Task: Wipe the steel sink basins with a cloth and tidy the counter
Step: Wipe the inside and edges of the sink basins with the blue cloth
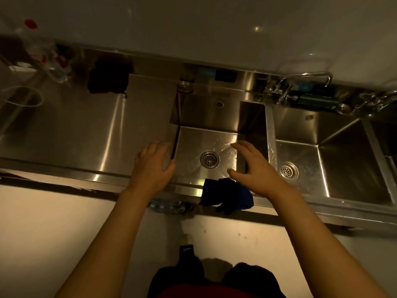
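A dark blue cloth [227,195] hangs over the front rim of the left steel basin [206,136], whose floor is wet around its round drain [209,159]. My left hand [151,166] hovers with relaxed fingers over that basin's left edge and holds nothing. My right hand [255,171] is spread over the basin's right side, just above the cloth, and is also empty. A second basin [343,160] with its own drain [289,170] lies to the right.
A steel counter [75,130] stretches left of the basins. On it at the back lie a dark cloth [108,77], clear plastic bottles with red caps [49,59] and a white cable loop [23,97]. Taps [285,87] stand behind the basins.
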A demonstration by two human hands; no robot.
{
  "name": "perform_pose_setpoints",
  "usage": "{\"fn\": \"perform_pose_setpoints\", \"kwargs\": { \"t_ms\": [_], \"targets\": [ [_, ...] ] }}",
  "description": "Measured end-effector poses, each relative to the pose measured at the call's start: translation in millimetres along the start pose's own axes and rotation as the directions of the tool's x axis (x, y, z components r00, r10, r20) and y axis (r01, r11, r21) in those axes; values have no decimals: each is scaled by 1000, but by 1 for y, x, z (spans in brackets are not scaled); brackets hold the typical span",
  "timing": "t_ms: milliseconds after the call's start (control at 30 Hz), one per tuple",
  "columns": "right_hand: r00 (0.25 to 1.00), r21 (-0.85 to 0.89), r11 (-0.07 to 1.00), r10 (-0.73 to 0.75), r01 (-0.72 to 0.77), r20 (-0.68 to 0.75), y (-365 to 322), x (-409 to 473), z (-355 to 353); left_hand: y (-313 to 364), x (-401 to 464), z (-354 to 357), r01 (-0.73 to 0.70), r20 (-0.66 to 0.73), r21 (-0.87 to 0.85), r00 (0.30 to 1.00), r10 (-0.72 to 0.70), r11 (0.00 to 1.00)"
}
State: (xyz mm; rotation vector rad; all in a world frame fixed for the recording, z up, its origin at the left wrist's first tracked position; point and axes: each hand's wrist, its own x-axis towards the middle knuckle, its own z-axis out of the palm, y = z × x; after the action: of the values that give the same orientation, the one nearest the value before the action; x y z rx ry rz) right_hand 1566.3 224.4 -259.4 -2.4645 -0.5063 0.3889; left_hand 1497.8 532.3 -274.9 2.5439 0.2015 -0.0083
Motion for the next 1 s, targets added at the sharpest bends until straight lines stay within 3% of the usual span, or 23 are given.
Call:
{"fn": "perform_pose_setpoints", "kwargs": {
  "t_ms": [233, 467, 700, 933, 1000],
  "targets": [
    [965, -127, 983, 156, -131, 213, 42, 2, 73, -46, -12, 75, -59, 166, 45, 985, 51, 997],
    [916, -301, 943, 243, -145, 319, 64, -3, 125, -76, -22, 109, -13, 317, 127, 948, -28, 992],
    [967, -456, 887, 174, -72, 186, 62, -9, 152, -78, -22, 121, -25, 296, 276, 953, -61, 961],
    [986, -367, 930, 79, -21, 144, 62, -14, 142, -80, -12, 118, -46, 329, 216, 944, -28, 975],
    [996, -318, 948, 40, -13, 77, 53, -7, 126, -80, -6, 116, -68, 336, 205, 942, -5, 976]
  ]
}}
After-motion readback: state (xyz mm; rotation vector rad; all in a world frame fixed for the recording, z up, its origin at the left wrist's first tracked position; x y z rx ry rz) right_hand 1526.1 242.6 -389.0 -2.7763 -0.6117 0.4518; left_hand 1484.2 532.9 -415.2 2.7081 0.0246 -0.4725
